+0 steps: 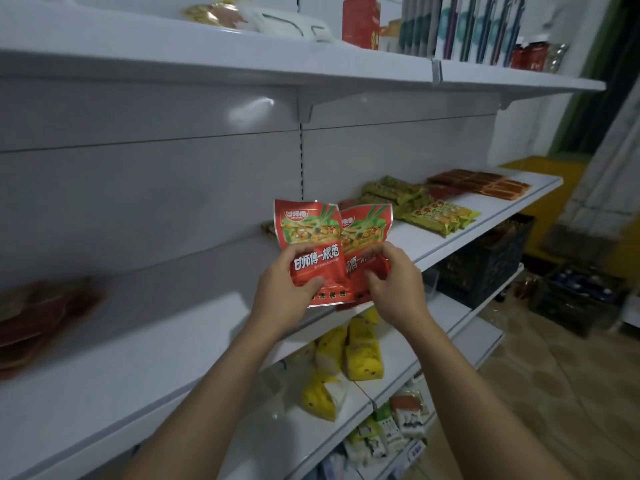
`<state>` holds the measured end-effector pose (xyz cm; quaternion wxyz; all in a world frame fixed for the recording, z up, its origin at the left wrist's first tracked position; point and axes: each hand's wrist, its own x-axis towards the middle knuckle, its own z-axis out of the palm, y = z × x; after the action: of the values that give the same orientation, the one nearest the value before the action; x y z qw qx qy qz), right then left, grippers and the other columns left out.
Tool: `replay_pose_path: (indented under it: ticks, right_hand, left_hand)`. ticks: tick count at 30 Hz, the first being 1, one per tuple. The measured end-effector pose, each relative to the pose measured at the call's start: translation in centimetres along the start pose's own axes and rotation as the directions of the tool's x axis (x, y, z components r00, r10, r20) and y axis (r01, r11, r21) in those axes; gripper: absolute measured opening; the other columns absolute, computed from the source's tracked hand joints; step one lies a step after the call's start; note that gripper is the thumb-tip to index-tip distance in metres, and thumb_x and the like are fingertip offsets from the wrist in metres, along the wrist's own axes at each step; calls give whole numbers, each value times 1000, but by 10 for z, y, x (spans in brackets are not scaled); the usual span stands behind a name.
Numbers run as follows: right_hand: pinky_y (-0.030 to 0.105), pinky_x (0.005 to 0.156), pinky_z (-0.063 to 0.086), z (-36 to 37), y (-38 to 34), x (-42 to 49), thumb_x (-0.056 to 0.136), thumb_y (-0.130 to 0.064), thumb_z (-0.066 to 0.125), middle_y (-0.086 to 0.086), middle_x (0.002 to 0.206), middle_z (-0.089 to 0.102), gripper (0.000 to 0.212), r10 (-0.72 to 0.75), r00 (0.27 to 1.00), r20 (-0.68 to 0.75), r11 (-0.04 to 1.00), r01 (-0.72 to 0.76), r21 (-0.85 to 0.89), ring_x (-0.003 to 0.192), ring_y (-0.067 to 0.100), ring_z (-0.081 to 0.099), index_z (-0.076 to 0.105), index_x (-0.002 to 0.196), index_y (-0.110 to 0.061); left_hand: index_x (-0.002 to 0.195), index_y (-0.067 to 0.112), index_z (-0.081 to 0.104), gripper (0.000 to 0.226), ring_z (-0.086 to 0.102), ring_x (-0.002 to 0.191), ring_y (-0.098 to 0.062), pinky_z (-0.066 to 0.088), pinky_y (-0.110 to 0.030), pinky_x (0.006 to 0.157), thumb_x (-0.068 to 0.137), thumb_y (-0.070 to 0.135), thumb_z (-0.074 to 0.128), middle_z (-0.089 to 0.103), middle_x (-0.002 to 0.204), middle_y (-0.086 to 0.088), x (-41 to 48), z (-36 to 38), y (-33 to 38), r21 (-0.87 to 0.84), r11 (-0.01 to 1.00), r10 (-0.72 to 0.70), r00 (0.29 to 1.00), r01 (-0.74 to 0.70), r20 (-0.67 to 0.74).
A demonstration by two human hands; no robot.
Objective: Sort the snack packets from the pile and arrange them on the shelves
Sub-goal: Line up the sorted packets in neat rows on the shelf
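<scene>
Red packets (323,258): two, overlapping, upright, in front of the middle shelf (173,341).
Left hand (287,282): pinches the front packet (308,233) low down.
Right hand (394,278): grips the rear packet (367,230) low down.
Around: green and yellow packets (426,209) lie further right on this shelf; yellow bags (360,355) lie one shelf below.

Left edge, mid-height: reddish packets (38,323) blurred, print unreadable, cut off by frame edge. Rear red packet (367,233) half covered by front red packet (308,237) and right hand (398,285); its lower text obscured. Top edge crops gold packet (211,12) and red box (360,22). Bottom centre: white sachets (391,434) too small to read. Both forearms (207,410) run out at the bottom edge.
</scene>
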<state>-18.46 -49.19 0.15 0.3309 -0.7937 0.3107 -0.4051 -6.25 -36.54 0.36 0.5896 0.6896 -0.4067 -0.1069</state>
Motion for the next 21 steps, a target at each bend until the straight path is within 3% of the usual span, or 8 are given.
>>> replay_pose_path:
  ticks: [3,7,10,14,21]
  right_hand:
    - [15,70,47,-7,7,8,90,2,56,-5,109,57,31,38,998,-39,998,-40,-47,96,10,55,58,94,-29]
    - [38,81,57,-29,21,19,87,4,54,-4,109,58,33,95,985,-144,993,-105,-63,97,13,59,61,94,-28]
    - [40,81,57,-48,37,20,87,4,54,-5,107,58,33,125,971,-204,982,-150,-112,95,13,59,62,94,-27]
    - [43,83,57,-76,65,24,87,5,51,-3,110,58,38,162,956,-246,967,-203,-153,99,15,60,60,96,-30]
    - [37,90,55,-140,122,47,88,8,50,-7,112,57,43,207,930,-305,947,-268,-175,104,12,56,59,100,-32]
  left_hand:
    - [114,39,55,46,63,88,1,56,-18,66,84,11,76,58,101,16,23,11,-3,-31,999,12,997,-10,75]
    - [111,37,56,46,63,88,2,56,-16,66,83,6,76,58,102,21,48,42,-1,-119,991,79,982,-59,174]
    - [114,37,56,46,63,89,5,58,-22,72,83,8,76,58,101,25,57,72,-2,-163,984,113,966,-76,235]
    - [117,36,57,42,61,87,10,57,-15,70,88,10,72,56,102,28,65,117,-2,-189,978,148,940,-92,306]
    - [123,30,58,41,60,84,5,51,-8,59,91,6,66,59,106,10,92,207,15,-180,981,129,924,-67,361]
